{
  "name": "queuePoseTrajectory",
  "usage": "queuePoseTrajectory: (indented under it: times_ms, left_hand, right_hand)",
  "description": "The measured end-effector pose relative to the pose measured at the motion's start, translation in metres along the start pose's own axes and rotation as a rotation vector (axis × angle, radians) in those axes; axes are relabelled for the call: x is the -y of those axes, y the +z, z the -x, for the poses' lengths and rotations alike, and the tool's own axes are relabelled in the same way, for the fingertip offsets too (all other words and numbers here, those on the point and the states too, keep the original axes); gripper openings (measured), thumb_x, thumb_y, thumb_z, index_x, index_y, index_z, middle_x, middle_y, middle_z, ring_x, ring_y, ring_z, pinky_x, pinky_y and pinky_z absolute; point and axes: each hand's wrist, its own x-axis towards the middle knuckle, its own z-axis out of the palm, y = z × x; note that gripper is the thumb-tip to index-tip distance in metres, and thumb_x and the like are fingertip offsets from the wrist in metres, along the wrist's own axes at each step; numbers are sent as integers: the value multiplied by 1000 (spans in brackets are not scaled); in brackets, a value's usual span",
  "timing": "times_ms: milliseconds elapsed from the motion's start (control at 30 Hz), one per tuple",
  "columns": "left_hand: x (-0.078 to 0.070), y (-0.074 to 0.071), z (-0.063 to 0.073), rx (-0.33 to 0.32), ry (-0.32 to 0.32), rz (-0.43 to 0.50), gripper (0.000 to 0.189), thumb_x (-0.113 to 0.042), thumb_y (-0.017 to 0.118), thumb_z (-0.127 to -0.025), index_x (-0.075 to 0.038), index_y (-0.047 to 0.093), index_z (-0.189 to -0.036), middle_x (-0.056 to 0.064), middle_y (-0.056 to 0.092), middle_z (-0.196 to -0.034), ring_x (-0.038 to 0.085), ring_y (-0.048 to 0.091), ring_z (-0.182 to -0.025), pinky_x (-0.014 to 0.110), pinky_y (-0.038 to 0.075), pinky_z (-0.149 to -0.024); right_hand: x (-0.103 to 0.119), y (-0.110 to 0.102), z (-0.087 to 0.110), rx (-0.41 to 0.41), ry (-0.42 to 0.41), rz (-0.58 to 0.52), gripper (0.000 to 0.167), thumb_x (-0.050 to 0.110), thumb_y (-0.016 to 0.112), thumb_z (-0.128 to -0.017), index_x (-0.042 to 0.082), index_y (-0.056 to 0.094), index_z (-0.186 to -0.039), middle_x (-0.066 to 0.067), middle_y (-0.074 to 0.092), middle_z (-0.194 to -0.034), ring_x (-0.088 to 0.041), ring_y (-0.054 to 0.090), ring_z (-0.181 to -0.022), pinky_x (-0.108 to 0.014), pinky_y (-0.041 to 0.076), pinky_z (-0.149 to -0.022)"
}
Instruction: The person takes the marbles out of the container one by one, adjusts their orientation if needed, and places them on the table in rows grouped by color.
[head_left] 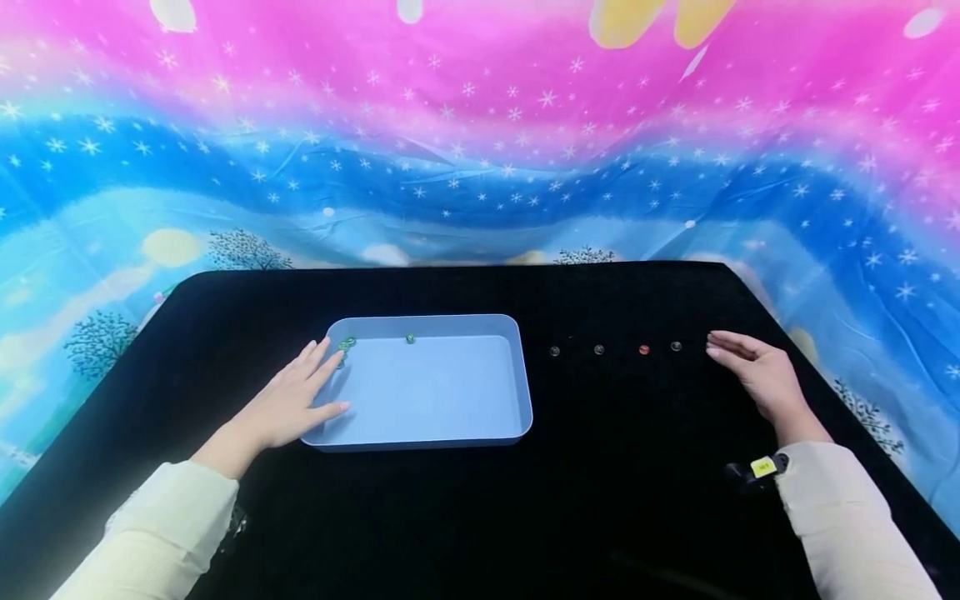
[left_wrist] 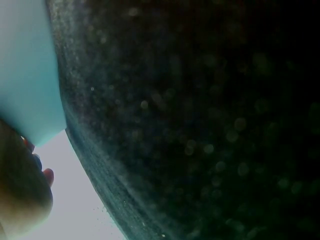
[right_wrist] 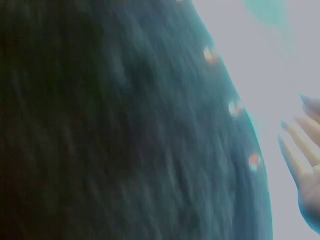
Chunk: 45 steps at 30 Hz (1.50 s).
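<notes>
Fingers spread, my left hand [head_left: 292, 404] rests over the left rim of a shallow light-blue tray [head_left: 427, 439]. Several small green marbles lie in it: one green marble [head_left: 410, 338] by the back wall, others in the back left corner near my fingertips. To the right of the tray runs a row of marbles: a clear one [head_left: 555, 351], another clear one [head_left: 599, 350], an orange one [head_left: 644, 350] and a clear one [head_left: 677, 346]. My right hand [head_left: 761, 375] is just past the row's right end, fingers extended, thumb close to the fingertips. Its fingers [right_wrist: 300, 142] look straight in the right wrist view.
A black cloth [head_left: 465, 517] covers the table. Behind it hangs a pink and blue patterned curtain [head_left: 480, 167]. A small black device with a yellow label [head_left: 762, 467] is on the right wrist. Blurred marbles [right_wrist: 235, 107] line the cloth in the right wrist view.
</notes>
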Motion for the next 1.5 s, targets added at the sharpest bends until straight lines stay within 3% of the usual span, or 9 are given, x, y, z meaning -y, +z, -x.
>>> queuePoseTrajectory:
  times_ms: [200, 333, 533, 633, 1267, 1500]
  left_hand:
    - [1, 0, -1, -3, -1, -2, 77, -52, 46, -82, -3, 21, -136, 17, 6, -142, 34, 3, -128, 53, 12, -98]
    - [1, 1, 0, 2, -10, 6, 77, -52, 45, -82, -4, 21, -137, 17, 5, -142, 34, 2, -128, 53, 11, -98]
    - [2, 2, 0, 3, -9, 7, 77, -53, 44, -82, -4, 21, -137, 16, 5, -143, 33, 1, -128, 53, 11, -98]
    - [2, 2, 0, 3, -11, 3, 77, -53, 44, -82, -4, 21, -137, 16, 5, -143, 33, 1, -128, 53, 11, -98]
    - [0, 1, 1, 8, -21, 14, 75, -50, 46, -83, -4, 20, -137, 16, 4, -143, 30, -2, -129, 52, 10, -98]
    - [2, 1, 0, 0, -17, 2, 76, -52, 44, -83, -4, 20, -137, 16, 5, -143, 30, -1, -129, 52, 11, -98]
  right_hand:
    - [22, 27, -3, 48, -76, -21, 39, 18, 59, -83, 3, 52, -118, 10, 60, -103, 5, 53, -91, -8, 41, -72]
    - [39, 47, -5, 120, -92, -21, 42, 21, 58, -83, 2, 50, -120, -3, 57, -111, 0, 53, -95, -11, 41, -75]
    - [51, 73, -8, 227, -127, -114, 42, 20, 56, -84, 1, 48, -121, -15, 52, -116, -11, 53, -100, -15, 41, -78]
    - [74, 86, -4, 242, -123, -74, 48, 25, 57, -84, -3, 46, -121, -18, 50, -118, -11, 52, -103, -15, 41, -79]
    - [116, 149, -12, 412, -161, -230, 42, 12, 58, -83, -7, 46, -119, -22, 49, -117, -19, 51, -104, -24, 43, -81]
    - [138, 168, -19, 428, -186, -220, 39, 15, 60, -81, -1, 52, -116, -16, 53, -115, -21, 52, -104, -37, 45, -79]
